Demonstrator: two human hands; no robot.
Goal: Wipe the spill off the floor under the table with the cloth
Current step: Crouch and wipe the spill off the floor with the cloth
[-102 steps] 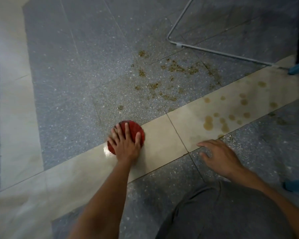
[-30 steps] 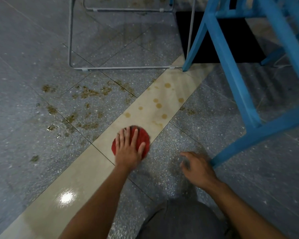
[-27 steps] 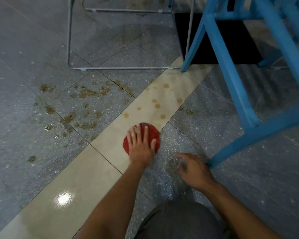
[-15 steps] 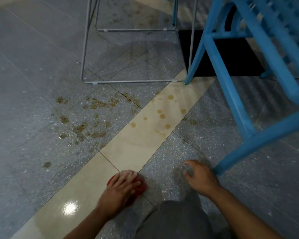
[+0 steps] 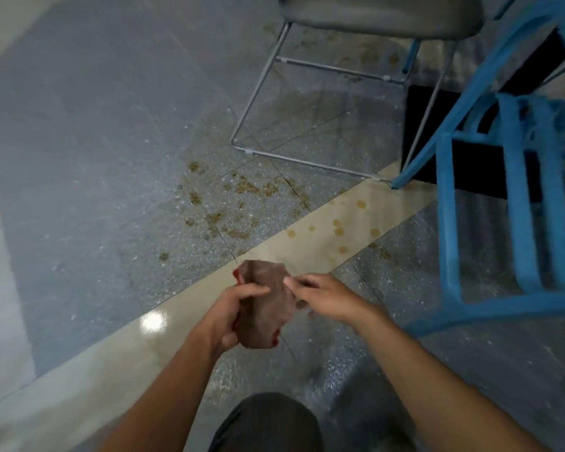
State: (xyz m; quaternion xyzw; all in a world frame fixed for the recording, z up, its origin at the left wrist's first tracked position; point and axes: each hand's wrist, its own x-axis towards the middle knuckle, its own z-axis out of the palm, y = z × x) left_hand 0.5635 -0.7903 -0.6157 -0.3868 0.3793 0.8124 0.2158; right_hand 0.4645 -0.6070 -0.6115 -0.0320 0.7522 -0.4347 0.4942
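The cloth [image 5: 265, 301] is red with a soiled brown face turned toward me, and it is held up off the floor. My left hand [image 5: 232, 308] grips its left side. My right hand [image 5: 323, 293] pinches its right edge with the fingertips. The spill [image 5: 238, 203] lies as brown specks and smears on the grey tile ahead, with round tan drops [image 5: 338, 230] on the beige floor strip beyond the cloth.
A wire-legged table [image 5: 307, 93] stands over the far floor, its grey top [image 5: 382, 14] at the upper edge. A blue wooden chair [image 5: 522, 203] fills the right side. A black mat [image 5: 470, 164] lies behind it. My knee [image 5: 268, 422] shows at the bottom.
My left hand drew the cloth back along the beige strip, then lifted it off the floor. My right hand left the floor and took the cloth's edge. The view pulled back.
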